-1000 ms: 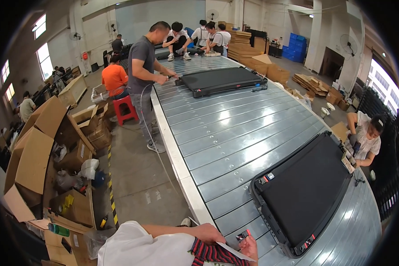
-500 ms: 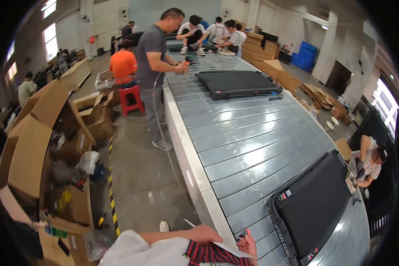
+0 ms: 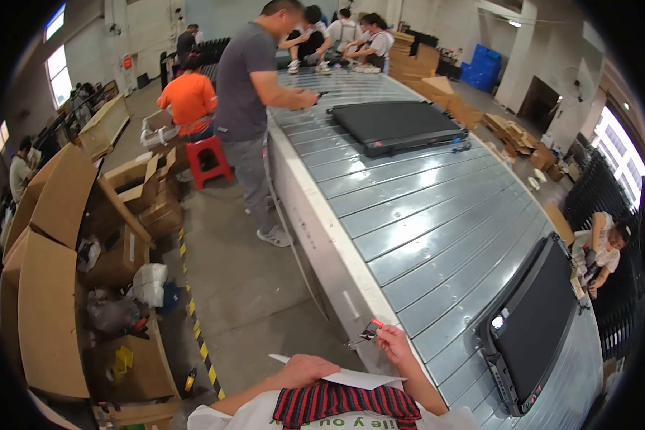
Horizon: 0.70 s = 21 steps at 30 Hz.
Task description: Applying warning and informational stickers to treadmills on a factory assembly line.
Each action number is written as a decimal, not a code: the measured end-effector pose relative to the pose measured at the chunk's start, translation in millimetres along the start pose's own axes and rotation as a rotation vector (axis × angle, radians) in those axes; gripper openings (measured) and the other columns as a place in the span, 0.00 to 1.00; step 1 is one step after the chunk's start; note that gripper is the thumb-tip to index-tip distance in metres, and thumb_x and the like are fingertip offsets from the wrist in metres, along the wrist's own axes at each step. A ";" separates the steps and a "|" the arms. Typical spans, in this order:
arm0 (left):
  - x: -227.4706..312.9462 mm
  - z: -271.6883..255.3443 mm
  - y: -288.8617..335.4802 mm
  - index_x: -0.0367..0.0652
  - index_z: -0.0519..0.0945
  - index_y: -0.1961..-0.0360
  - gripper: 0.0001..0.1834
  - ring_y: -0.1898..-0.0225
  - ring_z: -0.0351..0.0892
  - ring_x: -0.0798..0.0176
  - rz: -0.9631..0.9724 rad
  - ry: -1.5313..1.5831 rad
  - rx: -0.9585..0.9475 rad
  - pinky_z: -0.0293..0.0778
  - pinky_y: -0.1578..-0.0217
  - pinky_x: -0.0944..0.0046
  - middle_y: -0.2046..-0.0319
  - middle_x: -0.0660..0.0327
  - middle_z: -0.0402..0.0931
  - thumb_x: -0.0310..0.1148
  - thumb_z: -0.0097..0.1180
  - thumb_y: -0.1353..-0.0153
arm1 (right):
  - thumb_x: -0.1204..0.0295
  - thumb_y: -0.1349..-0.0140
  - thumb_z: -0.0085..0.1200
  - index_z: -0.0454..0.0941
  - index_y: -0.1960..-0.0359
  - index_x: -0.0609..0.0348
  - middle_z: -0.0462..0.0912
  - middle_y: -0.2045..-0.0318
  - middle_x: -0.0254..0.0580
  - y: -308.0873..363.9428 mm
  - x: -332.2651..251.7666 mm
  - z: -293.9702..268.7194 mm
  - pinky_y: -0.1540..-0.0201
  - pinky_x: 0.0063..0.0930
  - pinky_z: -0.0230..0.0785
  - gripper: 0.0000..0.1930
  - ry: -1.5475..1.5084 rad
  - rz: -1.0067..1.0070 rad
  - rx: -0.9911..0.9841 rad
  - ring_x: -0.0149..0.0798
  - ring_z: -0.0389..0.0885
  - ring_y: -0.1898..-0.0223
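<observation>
My left hand (image 3: 309,369) is closed over a thin white sheet (image 3: 365,378), held low in front of my striped red and black apron (image 3: 344,408). The sheet's right end reaches to beside my right wrist. My right hand (image 3: 393,344) is raised at the white edge of a long metal-slatted table (image 3: 408,229). Between its fingertips is a small red item (image 3: 377,323) with a dark and shiny piece beside it; its exact kind is too small to tell. A black framed panel (image 3: 530,330) lies on the table to the right of that hand.
A second black panel (image 3: 401,125) lies farther up the table. A standing person (image 3: 247,86) works at its left side, near a red stool (image 3: 208,161). Open cardboard boxes (image 3: 54,308) fill the left, beside a striped floor line (image 3: 201,337). Another person (image 3: 598,251) is at the right.
My right hand has lifted the small red item up and left, out over the table's edge. My left hand and the sheet have shifted left. The view has turned slightly.
</observation>
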<state>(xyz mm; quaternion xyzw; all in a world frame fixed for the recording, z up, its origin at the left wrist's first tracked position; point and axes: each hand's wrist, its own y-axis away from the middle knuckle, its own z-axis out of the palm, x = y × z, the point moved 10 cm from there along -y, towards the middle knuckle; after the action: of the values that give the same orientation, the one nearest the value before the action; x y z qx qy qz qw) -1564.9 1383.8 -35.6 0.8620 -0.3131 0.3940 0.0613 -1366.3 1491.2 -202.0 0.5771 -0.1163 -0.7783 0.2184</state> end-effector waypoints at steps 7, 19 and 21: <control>-57.5 -35.0 -4.2 0.49 0.76 0.56 0.17 0.59 0.78 0.53 -0.017 0.063 0.013 0.73 0.60 0.58 0.61 0.59 0.78 0.34 0.53 0.49 | 0.76 0.44 0.55 0.74 0.72 0.59 0.75 0.80 0.34 -53.7 -11.1 17.4 0.72 0.21 0.67 0.03 -0.050 -0.003 0.046 0.29 0.73 0.78; -161.1 -169.2 -115.1 0.49 0.76 0.59 0.20 0.63 0.78 0.53 -0.071 -0.091 0.077 0.74 0.67 0.58 0.65 0.59 0.79 0.21 0.54 0.56 | 0.72 0.43 0.55 0.75 0.68 0.58 0.77 0.71 0.32 -235.0 -82.6 78.0 0.66 0.24 0.66 0.04 -0.169 -0.028 0.021 0.27 0.73 0.68; -169.4 -186.5 -142.7 0.48 0.76 0.59 0.20 0.63 0.78 0.52 -0.021 -0.138 0.062 0.74 0.68 0.57 0.65 0.57 0.78 0.20 0.53 0.58 | 0.72 0.44 0.55 0.76 0.68 0.59 0.76 0.73 0.32 -269.1 -112.1 95.2 0.67 0.23 0.66 0.05 -0.092 -0.083 -0.015 0.26 0.72 0.71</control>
<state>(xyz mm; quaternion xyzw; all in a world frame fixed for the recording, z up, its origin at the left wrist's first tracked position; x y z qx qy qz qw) -1684.1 1646.3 -9.9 0.8918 -0.2951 0.3425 0.0171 -1485.3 1773.7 -194.3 0.5432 -0.0961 -0.8134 0.1846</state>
